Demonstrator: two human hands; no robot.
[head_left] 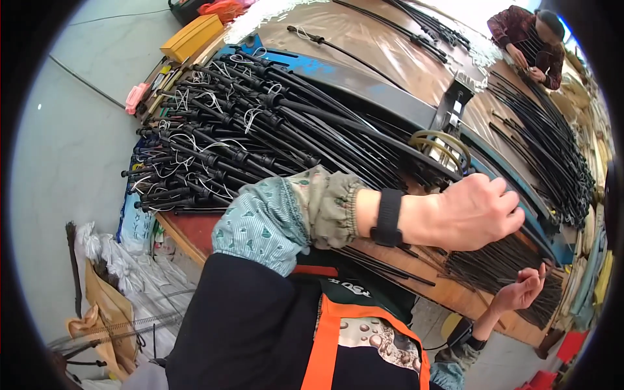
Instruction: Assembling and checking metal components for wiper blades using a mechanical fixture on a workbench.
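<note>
My left hand (481,211) is closed in a fist in front of a metal bench fixture (450,114). Whatever its fingers hold is hidden behind them. Lower and to the right, my right hand (522,290) has its fingers curled, with the fingertips near a thin dark rod; what they pinch is too small to make out. Tan hoses (442,143) loop around the fixture beside my left hand. A long black tube (338,118) runs from the pile toward the fixture. Under and beside my right hand lies a bundle of thin dark rods (500,270).
A large pile of black cables (221,130) with white ties covers the bench's left side. A yellow box (192,38) stands at the far left corner. Across the bench, another person (530,45) handles something near more black cables (546,136). White plastic sacks (123,260) lie lower left.
</note>
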